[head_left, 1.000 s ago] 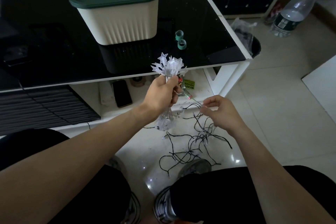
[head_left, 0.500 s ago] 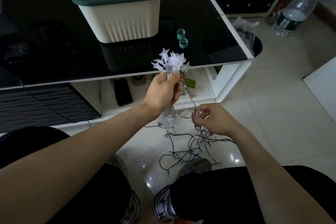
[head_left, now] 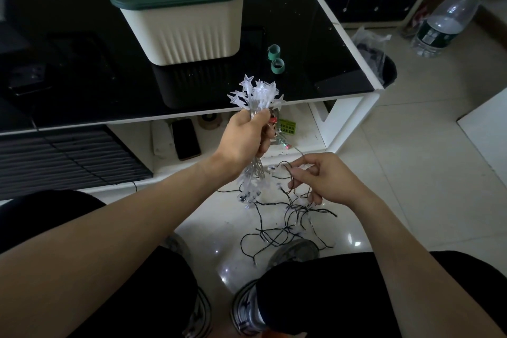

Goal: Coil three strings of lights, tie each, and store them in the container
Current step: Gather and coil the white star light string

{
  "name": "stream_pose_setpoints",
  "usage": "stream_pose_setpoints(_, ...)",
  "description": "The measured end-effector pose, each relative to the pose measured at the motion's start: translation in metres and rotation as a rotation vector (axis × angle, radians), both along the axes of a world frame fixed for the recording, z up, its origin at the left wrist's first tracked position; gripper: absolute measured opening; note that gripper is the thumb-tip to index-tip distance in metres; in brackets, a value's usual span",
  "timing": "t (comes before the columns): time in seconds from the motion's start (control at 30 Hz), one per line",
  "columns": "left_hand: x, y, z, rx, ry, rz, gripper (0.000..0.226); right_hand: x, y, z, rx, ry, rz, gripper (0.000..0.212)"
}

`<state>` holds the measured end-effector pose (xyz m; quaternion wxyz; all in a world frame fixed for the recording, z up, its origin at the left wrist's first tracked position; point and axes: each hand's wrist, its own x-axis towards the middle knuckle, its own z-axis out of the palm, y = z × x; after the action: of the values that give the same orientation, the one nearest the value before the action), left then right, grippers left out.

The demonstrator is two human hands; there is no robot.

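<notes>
My left hand (head_left: 247, 137) grips a coiled bundle of clear star lights (head_left: 256, 93); stars stick out above the fist and more hang below it. A thin wire runs from the bundle down to my right hand (head_left: 326, 180), which pinches it between thumb and forefinger. Loose black-wired light strings (head_left: 288, 225) lie tangled on the white floor below my hands. The cream container (head_left: 186, 27) with its dark green lid on stands on the black table (head_left: 315, 44). Two green tie rolls (head_left: 275, 59) lie to its right.
A phone (head_left: 186, 138) and small items lie on the shelf under the table. A water bottle (head_left: 447, 19) stands on the floor at the far right, beside a black bin (head_left: 384, 68) with a plastic bag. My knees and shoes fill the bottom of the view.
My right hand dipped toward the tangle on the floor, then rose slightly, pinching the wire. My left hand stays up with the star bundle.
</notes>
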<state>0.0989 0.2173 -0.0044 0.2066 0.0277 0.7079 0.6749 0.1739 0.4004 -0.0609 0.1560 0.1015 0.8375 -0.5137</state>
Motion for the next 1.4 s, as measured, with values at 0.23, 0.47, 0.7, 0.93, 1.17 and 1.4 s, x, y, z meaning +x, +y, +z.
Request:
stream_pose_setpoints(0.23, 0.001, 0.001, -0.003, -0.013, 0.003, -0.008, 0.023, -0.001, 0.006, -0.002, 0.317, 0.102, -0.046, 0.03)
stream_pose_setpoints(0.47, -0.009, -0.001, -0.01, 0.029, 0.05, 0.251, 0.036, -0.004, 0.031, -0.009, 0.369, 0.114, -0.125, 0.011)
stream_pose_setpoints(0.7, -0.024, -0.01, -0.01, 0.253, -0.04, 0.473, 0.038, -0.002, 0.037, 0.004, 0.085, 0.084, -0.157, 0.011)
stream_pose_setpoints(0.93, -0.032, -0.016, -0.013, 0.265, -0.143, 0.609, 0.003, 0.001, 0.043, 0.019, 0.048, 0.089, -0.107, 0.029)
stream_pose_setpoints(1.17, -0.038, -0.021, -0.009, 0.299, -0.204, 0.707, 0.013, 0.005, 0.059, 0.024, -0.12, 0.073, -0.039, 0.043)
stream_pose_setpoints(1.4, -0.047, -0.029, -0.014, 0.283, -0.242, 0.86, 0.011, 0.006, 0.076, 0.017, -0.484, 0.096, -0.085, 0.081)
